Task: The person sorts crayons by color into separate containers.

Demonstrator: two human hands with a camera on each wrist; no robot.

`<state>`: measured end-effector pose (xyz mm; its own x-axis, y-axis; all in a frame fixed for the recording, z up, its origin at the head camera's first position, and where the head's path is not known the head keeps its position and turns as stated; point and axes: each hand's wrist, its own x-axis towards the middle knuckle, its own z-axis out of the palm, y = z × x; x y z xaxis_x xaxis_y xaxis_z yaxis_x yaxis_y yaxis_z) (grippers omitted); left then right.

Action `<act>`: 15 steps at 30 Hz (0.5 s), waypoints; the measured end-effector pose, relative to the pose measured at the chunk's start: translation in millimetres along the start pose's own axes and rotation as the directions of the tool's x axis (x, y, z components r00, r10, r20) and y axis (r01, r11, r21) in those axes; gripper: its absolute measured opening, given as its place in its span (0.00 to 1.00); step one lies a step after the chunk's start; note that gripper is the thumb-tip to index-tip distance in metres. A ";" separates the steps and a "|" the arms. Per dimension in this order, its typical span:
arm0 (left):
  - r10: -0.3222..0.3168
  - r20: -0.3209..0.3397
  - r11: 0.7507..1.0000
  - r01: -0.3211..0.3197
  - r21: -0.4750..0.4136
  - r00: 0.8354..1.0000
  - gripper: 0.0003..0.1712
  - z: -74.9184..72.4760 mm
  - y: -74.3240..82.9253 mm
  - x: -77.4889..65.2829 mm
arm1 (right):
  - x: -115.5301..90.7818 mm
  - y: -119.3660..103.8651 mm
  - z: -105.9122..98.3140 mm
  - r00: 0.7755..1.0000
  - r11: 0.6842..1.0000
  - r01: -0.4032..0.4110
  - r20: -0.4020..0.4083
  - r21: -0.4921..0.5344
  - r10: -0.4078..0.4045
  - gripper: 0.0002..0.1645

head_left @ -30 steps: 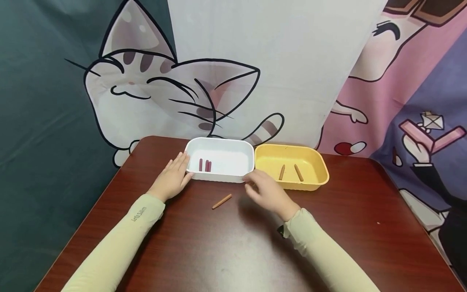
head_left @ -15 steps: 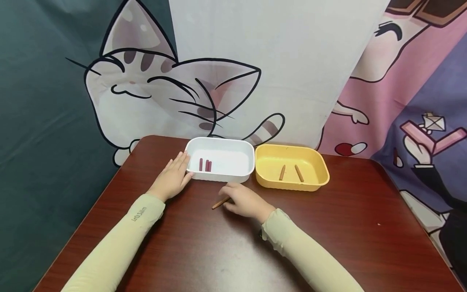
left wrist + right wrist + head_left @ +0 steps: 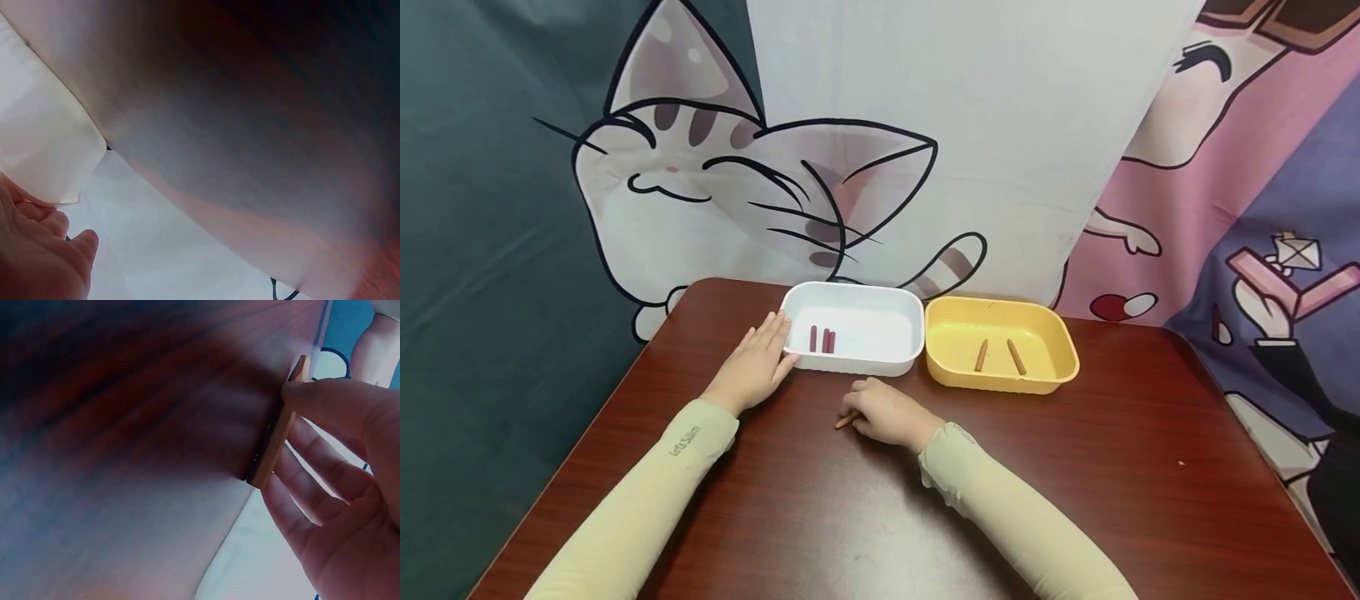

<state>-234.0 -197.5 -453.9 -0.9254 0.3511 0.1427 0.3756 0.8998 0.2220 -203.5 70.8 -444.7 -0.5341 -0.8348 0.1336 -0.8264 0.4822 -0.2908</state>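
Observation:
My right hand [image 3: 891, 415] pinches a short brown crayon [image 3: 278, 440] with a tapered tip, low over the table in front of the white bin. In the right wrist view the thumb lies on one side of it and the fingers on the other. My left hand [image 3: 748, 365], fingers straight, rests against the left end of the white bin [image 3: 880, 364]. Several dark red crayons [image 3: 827, 341] lie in that bin. To its right stands a yellow bin [image 3: 1052, 382] with two brown crayons, a left one [image 3: 981, 356] and a right one [image 3: 1016, 357].
Both bins stand side by side near the back edge of the dark red-brown wooden table [image 3: 820, 517]. Behind it hangs a cloth [image 3: 1030, 150] printed with cartoon figures. A tiny pale speck [image 3: 1181, 462] lies on the table at the right.
My right hand has moved left and toward me from beside the yellow bin to the loose brown crayon and taken hold of it. My left hand has stayed still.

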 end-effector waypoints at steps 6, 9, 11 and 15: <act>0.009 -0.015 1.000 -0.010 -0.006 1.000 0.39 -1.3 0.8 -1.4 | 1.8 2.1 0.1 1.000 1.000 0.000 -0.026 0.018 0.000 0.12; 0.022 -0.035 1.000 -0.022 -0.009 0.999 0.38 -1.9 1.3 -1.2 | 2.4 2.5 -0.2 1.000 0.999 -0.012 -0.026 0.032 0.013 0.11; 0.024 -0.039 1.000 -0.025 -0.012 0.999 0.38 -2.4 1.5 -1.0 | 2.0 2.4 -0.2 1.000 0.999 -0.023 -0.021 0.034 0.024 0.10; 0.020 -0.032 1.000 -0.020 -0.018 0.999 0.39 -2.7 1.6 -1.5 | -1.2 1.8 -0.4 0.999 0.998 -0.047 -0.018 0.048 0.048 0.08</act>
<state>-231.9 -197.3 -451.1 -0.9157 0.3604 0.1778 0.3953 0.8876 0.2363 -204.4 72.7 -445.0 -0.5758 -0.8061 0.1362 -0.7910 0.5073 -0.3419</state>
